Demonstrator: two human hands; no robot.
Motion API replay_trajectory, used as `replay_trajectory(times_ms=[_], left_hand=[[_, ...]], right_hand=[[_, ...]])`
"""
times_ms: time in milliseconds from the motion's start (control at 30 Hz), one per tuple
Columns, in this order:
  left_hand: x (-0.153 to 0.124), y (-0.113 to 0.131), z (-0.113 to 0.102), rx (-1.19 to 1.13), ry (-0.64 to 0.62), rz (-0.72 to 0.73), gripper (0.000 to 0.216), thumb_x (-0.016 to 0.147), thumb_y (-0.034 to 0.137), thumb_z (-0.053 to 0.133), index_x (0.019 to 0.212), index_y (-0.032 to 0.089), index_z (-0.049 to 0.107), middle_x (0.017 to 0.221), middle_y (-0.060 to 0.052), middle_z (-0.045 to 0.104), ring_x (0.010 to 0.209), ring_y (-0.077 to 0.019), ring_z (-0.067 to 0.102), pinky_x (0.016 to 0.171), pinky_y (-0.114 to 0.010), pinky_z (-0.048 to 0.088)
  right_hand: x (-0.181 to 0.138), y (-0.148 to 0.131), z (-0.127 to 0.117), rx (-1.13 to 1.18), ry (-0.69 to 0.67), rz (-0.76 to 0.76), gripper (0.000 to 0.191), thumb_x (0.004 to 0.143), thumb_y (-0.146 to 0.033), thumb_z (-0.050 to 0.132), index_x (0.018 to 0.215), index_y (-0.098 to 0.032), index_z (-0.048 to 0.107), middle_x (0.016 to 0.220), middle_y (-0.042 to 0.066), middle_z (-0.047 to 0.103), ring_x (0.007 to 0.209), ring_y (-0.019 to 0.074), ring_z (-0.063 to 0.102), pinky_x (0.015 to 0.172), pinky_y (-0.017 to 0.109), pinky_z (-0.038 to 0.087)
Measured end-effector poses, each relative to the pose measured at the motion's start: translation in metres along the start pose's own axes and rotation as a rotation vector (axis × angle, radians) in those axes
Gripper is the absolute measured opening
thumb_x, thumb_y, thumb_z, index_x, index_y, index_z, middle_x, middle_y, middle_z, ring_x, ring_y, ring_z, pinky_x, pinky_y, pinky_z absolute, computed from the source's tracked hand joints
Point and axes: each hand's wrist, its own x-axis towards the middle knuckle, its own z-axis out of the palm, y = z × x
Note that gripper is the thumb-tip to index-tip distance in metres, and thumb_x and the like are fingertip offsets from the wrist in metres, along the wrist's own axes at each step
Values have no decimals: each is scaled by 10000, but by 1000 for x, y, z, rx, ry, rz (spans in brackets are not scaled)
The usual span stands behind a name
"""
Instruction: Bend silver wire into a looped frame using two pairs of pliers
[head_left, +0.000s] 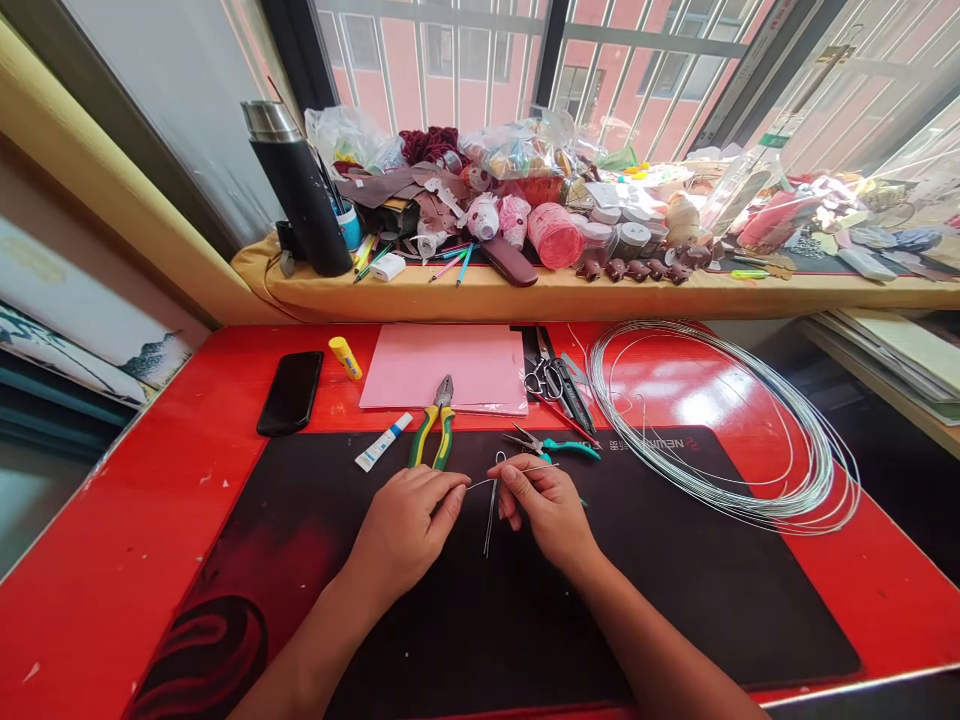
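Silvery thin wire (481, 484) runs crosswise between the left hand (411, 508), which pinches it with thumb and forefinger, and the right hand (546, 502), which grips it beside a doubled, looped wire (491, 515) hanging between them. Both wires look light and springy, probably stiff enough to keep a bend but slick; a pinch close to the crossing should hold best. Green-and-yellow pliers (444, 396) lie just beyond the left hand.

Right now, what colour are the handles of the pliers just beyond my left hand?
The handles are green and yellow, seen in the head view.
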Motion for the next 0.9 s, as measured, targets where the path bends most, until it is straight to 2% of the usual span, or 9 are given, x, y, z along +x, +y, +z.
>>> replay_trajectory(times_ms=[133,233,333,467,633,767,900], left_hand=[[-1,-4,0,108,-42,31,201,912,257,661,1009,316,826,890,-77,781,844,-277,674,888,-367,439],[-1,-4,1,87,-33,15,190,904,246,659,967,313,825,878,-73,780,832,-273,677,857,-349,447],[-1,-1,1,-2,-31,-42,168,887,254,663,897,308,821,854,-63,777,821,-270,676,803,-328,452],[-2,3,2,-49,-90,-177,178,891,273,630,846,287,802,844,-36,773,782,-241,673,719,-290,439],[-2,1,4,-222,-239,-392,227,887,377,617,795,223,757,615,-3,684,504,-164,546,513,-250,351],[1,-3,5,-393,-423,-540,264,851,425,617,792,182,703,648,-29,732,428,-132,561,477,-232,335],[3,-3,5,-524,-517,-650,287,825,447,631,790,166,680,672,-64,757,432,-134,613,465,-220,321]], right_hand=[[0,1,3,-52,2,-1,349,955,-491,636,905,-167,753,570,-21,579,453,101,494,480,239,373],[0,1,4,-74,8,8,354,950,-492,638,891,-165,761,576,-18,577,454,104,490,479,243,374],[0,1,4,-86,15,19,351,942,-497,644,894,-170,762,582,-17,579,460,110,489,476,245,376],[0,2,3,-75,7,44,340,931,-500,657,937,-173,752,593,-20,586,472,110,495,481,242,382],[0,6,2,-59,-19,75,347,921,-510,663,981,-177,740,604,-27,583,485,109,497,495,242,390],[2,8,0,-64,-42,109,366,916,-529,664,967,-173,734,622,-27,586,493,108,501,502,243,387],[4,8,-3,-64,-83,133,381,914,-538,663,986,-170,729,627,-28,593,497,109,508,509,242,389]])
